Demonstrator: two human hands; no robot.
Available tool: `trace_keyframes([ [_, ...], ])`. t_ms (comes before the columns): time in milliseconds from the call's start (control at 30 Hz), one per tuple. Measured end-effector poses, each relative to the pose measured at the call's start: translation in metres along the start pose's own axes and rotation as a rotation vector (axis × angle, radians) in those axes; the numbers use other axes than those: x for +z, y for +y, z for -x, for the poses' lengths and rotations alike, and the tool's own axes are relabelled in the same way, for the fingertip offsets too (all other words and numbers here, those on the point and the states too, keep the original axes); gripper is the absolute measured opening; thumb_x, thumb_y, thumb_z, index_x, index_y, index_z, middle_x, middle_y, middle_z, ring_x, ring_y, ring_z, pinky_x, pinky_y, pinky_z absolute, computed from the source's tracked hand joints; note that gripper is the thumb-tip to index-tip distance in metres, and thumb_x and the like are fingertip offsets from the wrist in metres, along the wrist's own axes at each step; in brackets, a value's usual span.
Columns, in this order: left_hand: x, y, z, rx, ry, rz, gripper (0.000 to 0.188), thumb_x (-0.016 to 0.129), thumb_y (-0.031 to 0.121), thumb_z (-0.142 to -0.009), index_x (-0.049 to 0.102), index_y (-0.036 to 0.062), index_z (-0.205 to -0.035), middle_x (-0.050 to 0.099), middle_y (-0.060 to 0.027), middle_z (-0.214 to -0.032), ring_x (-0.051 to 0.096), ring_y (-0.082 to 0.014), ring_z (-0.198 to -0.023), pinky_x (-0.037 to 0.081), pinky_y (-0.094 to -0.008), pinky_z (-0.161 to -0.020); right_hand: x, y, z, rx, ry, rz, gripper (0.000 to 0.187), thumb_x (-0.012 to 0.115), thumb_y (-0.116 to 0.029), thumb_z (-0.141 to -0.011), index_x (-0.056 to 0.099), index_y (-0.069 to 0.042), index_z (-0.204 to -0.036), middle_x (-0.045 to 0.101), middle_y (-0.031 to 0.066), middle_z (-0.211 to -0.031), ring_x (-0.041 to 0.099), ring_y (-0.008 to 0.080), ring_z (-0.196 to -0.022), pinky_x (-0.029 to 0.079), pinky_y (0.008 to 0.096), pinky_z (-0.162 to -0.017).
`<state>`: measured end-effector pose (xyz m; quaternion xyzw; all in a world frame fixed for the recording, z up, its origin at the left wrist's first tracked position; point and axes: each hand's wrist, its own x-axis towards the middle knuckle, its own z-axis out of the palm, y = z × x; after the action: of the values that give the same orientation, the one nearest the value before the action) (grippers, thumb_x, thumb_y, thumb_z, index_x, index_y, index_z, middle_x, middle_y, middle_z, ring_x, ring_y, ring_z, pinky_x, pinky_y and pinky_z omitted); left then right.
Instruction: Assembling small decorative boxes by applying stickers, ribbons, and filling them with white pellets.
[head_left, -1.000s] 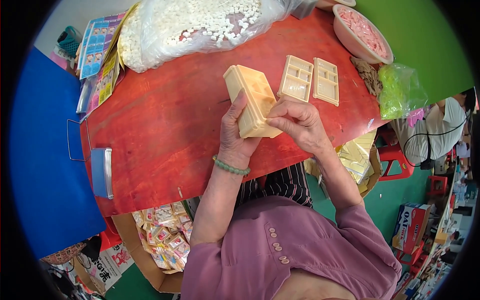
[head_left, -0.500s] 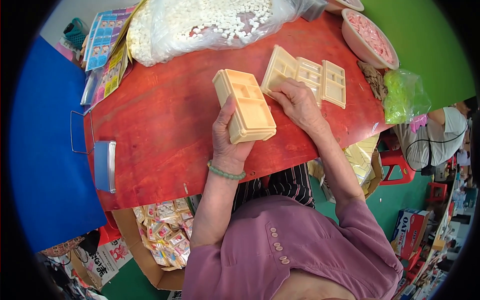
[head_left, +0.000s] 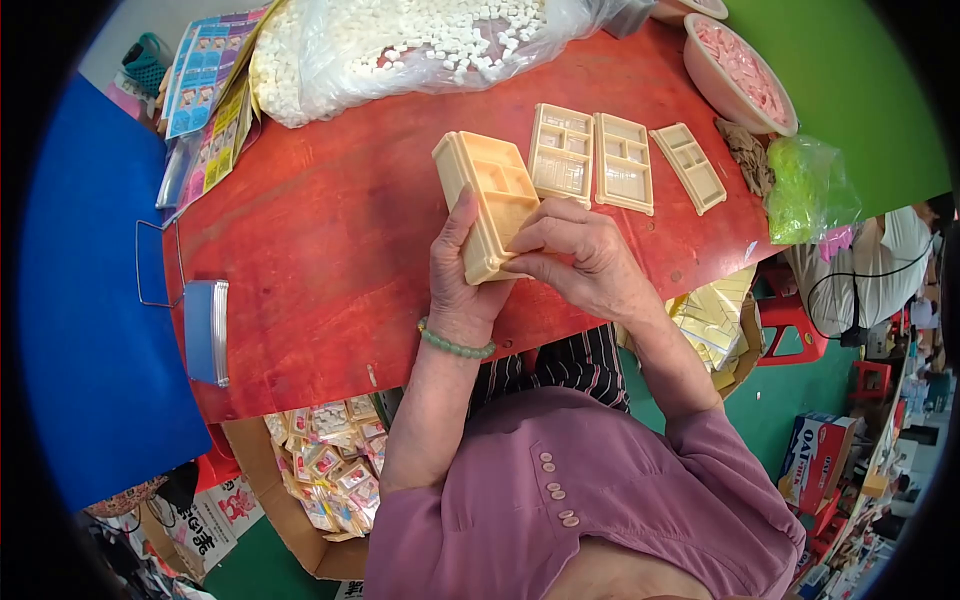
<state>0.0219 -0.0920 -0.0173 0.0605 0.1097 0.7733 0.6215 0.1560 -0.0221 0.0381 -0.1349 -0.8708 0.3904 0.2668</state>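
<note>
My left hand (head_left: 460, 275), with a green bead bracelet on its wrist, is wrapped round a stack of cream plastic compartment trays (head_left: 492, 178) and holds it tilted above the table. My right hand (head_left: 590, 255) has its thumb and fingers closed on the near right edge of the top tray. Three single trays lie in a row on the table beyond my right hand: the left tray (head_left: 562, 145), the middle tray (head_left: 625, 160) and the right tray (head_left: 688, 165), which lies askew.
On the red table (head_left: 310, 260) a clear bag of small white cubes (head_left: 400, 60) lies at the back. A bowl of pink pieces (head_left: 740, 80), a brown cloth (head_left: 745, 155) and a green-filled bag (head_left: 810, 190) stand right. A carton of packed sets (head_left: 330, 470) sits below the left edge.
My right hand has let go of a tray, leaving it in the row on the table, and has come back left to the stack. The right tray now lies farther right and turned.
</note>
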Motion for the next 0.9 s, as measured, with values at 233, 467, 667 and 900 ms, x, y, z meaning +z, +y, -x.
trace_keyframes([
  [233, -0.007, 0.003, 0.011, -0.007, 0.031, -0.021, 0.057, 0.064, 0.030, -0.090, 0.044, 0.0021, -0.135, 0.058, -0.0150, -0.124, 0.058, -0.0278, -0.113, 0.049, -0.0427, -0.097, -0.001, 0.012, 0.004, 0.154, 0.007, -0.530, 0.009, 0.075, 0.002, -0.076, 0.068, 0.002, -0.082, 0.063, 0.0056, -0.079, 0.058, 0.0131, -0.074, 0.047, 0.0272, -0.068],
  [467, -0.015, 0.025, 0.040, 0.134, 0.092, 0.059, 0.059, 0.067, 0.026, -0.087, 0.043, -0.0006, -0.134, 0.059, -0.0175, -0.121, 0.060, -0.0330, -0.111, 0.050, -0.0479, -0.096, 0.005, 0.004, -0.005, 0.158, 0.110, -0.731, 0.007, 0.073, 0.004, -0.078, 0.067, 0.002, -0.082, 0.062, 0.0054, -0.078, 0.058, 0.0121, -0.073, 0.047, 0.0276, -0.065],
  [667, -0.022, 0.060, 0.078, 0.184, 0.125, -0.195, 0.071, 0.057, 0.037, -0.090, 0.032, 0.0004, -0.146, 0.043, -0.0291, -0.139, 0.043, -0.0472, -0.127, 0.036, -0.0590, -0.106, 0.029, 0.031, -0.020, -0.166, 0.211, 0.137, 0.009, 0.073, -0.003, -0.078, 0.065, -0.003, -0.083, 0.058, 0.0088, -0.078, 0.060, 0.0250, -0.076, 0.047, 0.0339, -0.068],
  [900, -0.028, 0.098, 0.095, 0.245, 0.080, -0.206, 0.073, 0.054, 0.040, -0.095, 0.024, 0.0027, -0.150, 0.021, -0.0339, -0.151, 0.023, -0.0503, -0.140, 0.024, -0.0610, -0.113, 0.052, 0.043, -0.029, -0.172, 0.015, 0.527, 0.015, 0.072, -0.012, -0.077, 0.065, -0.007, -0.089, 0.059, 0.0067, -0.085, 0.060, 0.0261, -0.087, 0.045, 0.0386, -0.082],
])
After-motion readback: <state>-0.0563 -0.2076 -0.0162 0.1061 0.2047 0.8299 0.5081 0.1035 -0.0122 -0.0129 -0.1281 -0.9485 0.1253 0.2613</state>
